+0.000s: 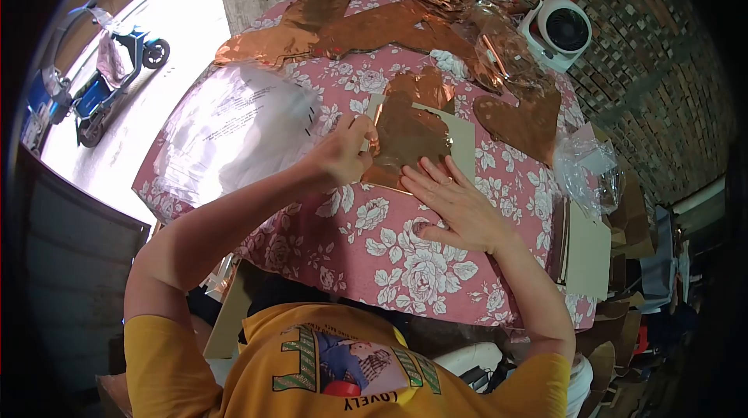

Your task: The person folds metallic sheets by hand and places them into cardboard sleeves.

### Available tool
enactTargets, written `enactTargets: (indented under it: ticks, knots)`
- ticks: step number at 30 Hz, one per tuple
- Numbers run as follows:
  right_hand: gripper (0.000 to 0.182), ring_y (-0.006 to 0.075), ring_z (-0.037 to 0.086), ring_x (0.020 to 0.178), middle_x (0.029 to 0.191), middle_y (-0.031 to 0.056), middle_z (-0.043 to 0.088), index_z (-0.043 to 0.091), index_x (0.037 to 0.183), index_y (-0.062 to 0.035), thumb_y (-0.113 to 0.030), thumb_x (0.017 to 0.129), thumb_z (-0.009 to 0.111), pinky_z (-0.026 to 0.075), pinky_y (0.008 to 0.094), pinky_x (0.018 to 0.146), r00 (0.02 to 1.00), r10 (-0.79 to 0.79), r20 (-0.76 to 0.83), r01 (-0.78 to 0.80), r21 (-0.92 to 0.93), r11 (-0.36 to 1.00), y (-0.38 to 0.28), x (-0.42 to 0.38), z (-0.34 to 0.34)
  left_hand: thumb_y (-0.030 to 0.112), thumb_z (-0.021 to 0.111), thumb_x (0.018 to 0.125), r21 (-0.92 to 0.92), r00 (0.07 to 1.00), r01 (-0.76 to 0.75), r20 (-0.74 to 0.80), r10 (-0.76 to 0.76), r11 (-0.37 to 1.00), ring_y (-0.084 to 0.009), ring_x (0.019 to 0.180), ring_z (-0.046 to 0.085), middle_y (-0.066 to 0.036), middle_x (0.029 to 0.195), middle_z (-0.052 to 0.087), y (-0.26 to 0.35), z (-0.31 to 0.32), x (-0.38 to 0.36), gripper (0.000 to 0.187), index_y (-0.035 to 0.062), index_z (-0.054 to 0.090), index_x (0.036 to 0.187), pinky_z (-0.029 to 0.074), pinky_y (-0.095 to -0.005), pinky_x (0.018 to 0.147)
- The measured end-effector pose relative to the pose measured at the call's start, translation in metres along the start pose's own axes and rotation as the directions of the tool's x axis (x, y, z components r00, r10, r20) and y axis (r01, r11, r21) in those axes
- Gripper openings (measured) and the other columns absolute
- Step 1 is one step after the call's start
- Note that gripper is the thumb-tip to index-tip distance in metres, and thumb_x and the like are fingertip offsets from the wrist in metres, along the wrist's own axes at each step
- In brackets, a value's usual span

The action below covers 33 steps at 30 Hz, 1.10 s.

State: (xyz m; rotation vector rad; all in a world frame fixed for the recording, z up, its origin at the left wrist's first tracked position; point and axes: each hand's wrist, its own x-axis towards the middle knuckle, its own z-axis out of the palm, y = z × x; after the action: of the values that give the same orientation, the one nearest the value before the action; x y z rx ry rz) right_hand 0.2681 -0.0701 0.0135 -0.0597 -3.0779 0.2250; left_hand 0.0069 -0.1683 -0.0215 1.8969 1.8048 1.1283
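A shiny copper-coloured sheet (413, 134) with a wavy outline lies over a pale flat board (463, 141) on the table. My left hand (348, 149) is closed at the sheet's left edge, its fingertips bent round that edge. Flat on the sheet's near right corner rests my right hand (448, 200), fingers stretched out and spread, holding nothing. Just left of my left hand lies a heap of clear plastic bags (241, 126) with printed text. What is under the sheet is partly hidden.
A pink flowered cloth (366, 250) covers the table. More copper-coloured pieces (374, 28) lie along the far side, and a heart-like one (518, 118) at right. A white fan (557, 28) stands at the back right. Boards (584, 250) stack at the right edge; a scooter (117, 67) is outside.
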Motion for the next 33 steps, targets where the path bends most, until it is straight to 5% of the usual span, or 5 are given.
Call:
enactTargets:
  ticks: [5,7,9,12,33]
  knots:
    - [0.077,0.0289,0.022,0.148,0.159,0.0067,0.029,0.027,0.154,-0.0116,-0.057,0.095,0.048,0.008,0.0494,0.123,1.000,0.002,-0.013,-0.002,-0.028,1.000,0.001,-0.001,0.001,0.006,0.049,0.092,-0.463,0.888,0.453,0.158,-0.432,0.762,-0.0164,0.068,0.059,-0.005,0.076,0.051,0.009,-0.021,0.010,0.016,0.0011,0.051,0.107,0.050,-0.0313,0.065]
    - [0.077,0.0289,0.023,0.148,0.159,0.0067,0.030,0.027,0.154,-0.0115,-0.057,0.095,0.048,0.008,0.0494,0.123,1.000,0.002,-0.013,-0.002,-0.030,1.000,0.001,-0.001,0.004,0.011,0.050,0.095,-0.150,0.961,0.275,0.007,-0.277,0.950,-0.0207,0.085,0.063,-0.012,0.092,0.059,0.017,-0.018,-0.002,0.017,-0.0009,0.055,0.106,0.052,-0.0336,0.079]
    - [0.078,0.0288,0.023,0.148,0.159,0.0065,0.030,0.028,0.154,-0.0115,-0.058,0.095,0.048,0.009,0.0494,0.122,1.000,-0.001,-0.019,0.000,-0.033,0.999,0.002,-0.001,0.005,0.020,0.056,0.096,0.027,0.965,-0.237,-0.108,0.239,0.971,-0.0305,0.113,0.059,-0.022,0.122,0.058,0.030,-0.003,-0.018,0.032,-0.0020,0.057,0.119,0.046,-0.0396,0.099]
    - [0.078,0.0285,0.023,0.148,0.159,0.0062,0.030,0.028,0.154,-0.0114,-0.058,0.095,0.048,0.009,0.0493,0.122,1.000,-0.005,-0.027,0.004,-0.040,0.999,0.001,-0.002,0.005,0.031,0.066,0.089,0.389,0.889,-0.453,0.131,0.439,0.802,-0.0429,0.126,0.049,-0.028,0.134,0.052,0.048,0.000,-0.036,0.056,-0.0053,0.053,0.129,0.039,-0.0459,0.107]
    - [0.071,0.0317,0.015,0.150,0.162,0.0091,0.020,0.027,0.155,-0.0169,-0.054,0.097,0.046,0.012,0.0478,0.122,0.960,0.278,-0.024,-0.279,-0.019,0.960,0.000,-0.047,-0.001,0.038,0.065,0.090,0.415,0.915,-0.402,0.151,0.374,0.816,-0.0449,0.136,0.040,-0.034,0.144,0.040,0.042,0.009,-0.047,0.073,-0.0092,0.041,0.139,0.034,-0.0484,0.112]
